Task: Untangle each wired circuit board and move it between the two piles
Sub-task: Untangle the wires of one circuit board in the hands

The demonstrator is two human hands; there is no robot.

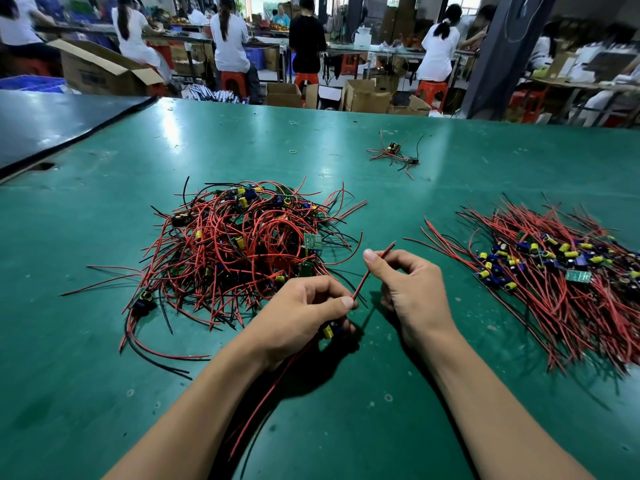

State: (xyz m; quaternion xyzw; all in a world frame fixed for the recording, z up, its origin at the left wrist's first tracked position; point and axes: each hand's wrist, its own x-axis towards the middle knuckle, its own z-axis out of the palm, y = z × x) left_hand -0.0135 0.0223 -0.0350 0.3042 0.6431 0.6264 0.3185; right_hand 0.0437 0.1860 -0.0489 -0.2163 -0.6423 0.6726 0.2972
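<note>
The left hand (304,317) curls around a wired circuit board (328,331), its yellow capacitor showing beneath the fingers. The right hand (412,292) pinches the board's red wire (362,284), which runs straight between the two hands just above the green surface (104,393). A tangled pile (235,244) of boards with red and black leads lies to the left, and a straightened pile (554,271) lies to the right. Two stray boards (394,154) sit farther back, well apart from both piles.
</note>
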